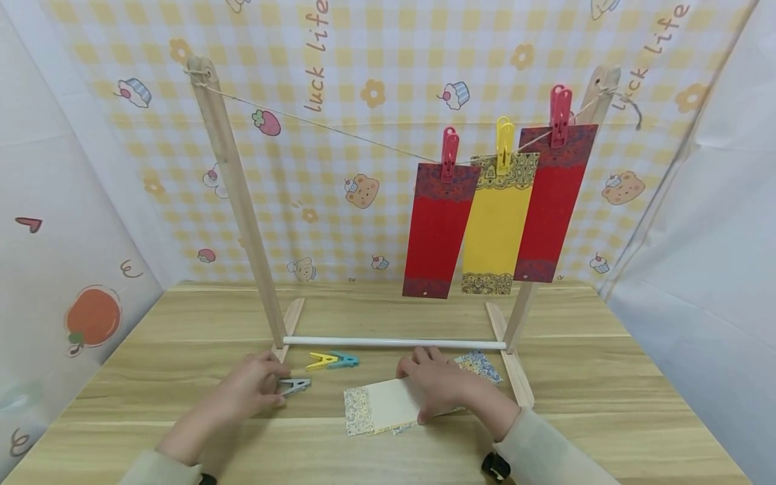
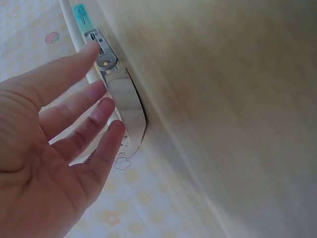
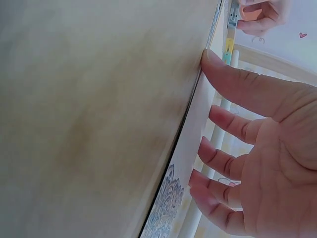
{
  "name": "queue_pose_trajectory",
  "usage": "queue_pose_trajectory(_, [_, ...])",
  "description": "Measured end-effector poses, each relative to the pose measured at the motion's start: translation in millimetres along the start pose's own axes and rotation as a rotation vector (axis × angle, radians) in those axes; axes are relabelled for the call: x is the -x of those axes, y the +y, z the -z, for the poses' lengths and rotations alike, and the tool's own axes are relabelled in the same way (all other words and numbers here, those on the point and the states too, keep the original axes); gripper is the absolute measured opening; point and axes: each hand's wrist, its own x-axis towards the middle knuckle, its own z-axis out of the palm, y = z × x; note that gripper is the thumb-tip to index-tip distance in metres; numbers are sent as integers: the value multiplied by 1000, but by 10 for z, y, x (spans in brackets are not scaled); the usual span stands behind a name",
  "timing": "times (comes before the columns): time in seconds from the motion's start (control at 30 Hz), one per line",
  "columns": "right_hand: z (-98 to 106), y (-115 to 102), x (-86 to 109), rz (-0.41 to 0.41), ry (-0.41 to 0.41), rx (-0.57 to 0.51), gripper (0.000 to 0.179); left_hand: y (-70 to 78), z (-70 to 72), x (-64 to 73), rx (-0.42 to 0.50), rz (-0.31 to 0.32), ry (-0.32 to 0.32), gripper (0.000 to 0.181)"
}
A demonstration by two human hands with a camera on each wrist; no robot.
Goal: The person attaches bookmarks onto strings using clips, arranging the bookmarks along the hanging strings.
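Note:
My left hand [image 1: 248, 387] is beside a grey clothespin [image 1: 294, 385] on the table, its thumb and fingers spread around one end. In the left wrist view the thumb tip looks close to the pin; contact is unclear. A yellow clothespin [image 1: 320, 361] and a teal clothespin [image 1: 344, 360] lie just beyond. My right hand [image 1: 438, 382] rests over a cream card [image 1: 388, 397] with a patterned end, its thumb at the near edge and fingers spread across. Underneath, partly hidden, are other cards, including a blue-patterned card [image 1: 481, 366].
A wooden frame with a left post [image 1: 233, 182], a right post [image 1: 518, 323] and a white bar [image 1: 394, 342] stands behind. From its sagging string [image 1: 339, 129] hang a red card [image 1: 439, 236], a yellow card [image 1: 494, 232] and another red card [image 1: 553, 209], each clipped by a clothespin.

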Motion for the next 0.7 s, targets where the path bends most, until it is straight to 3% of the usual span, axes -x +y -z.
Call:
queue_pose_trajectory(0.3, [-31, 12, 22, 24, 21, -10, 68, 17, -18, -22, -21, 64, -21, 35])
queue_pose_trajectory(0.7, [-39, -46, 74, 16, 86, 69, 69, 70, -19, -63, -88, 41, 1, 28])
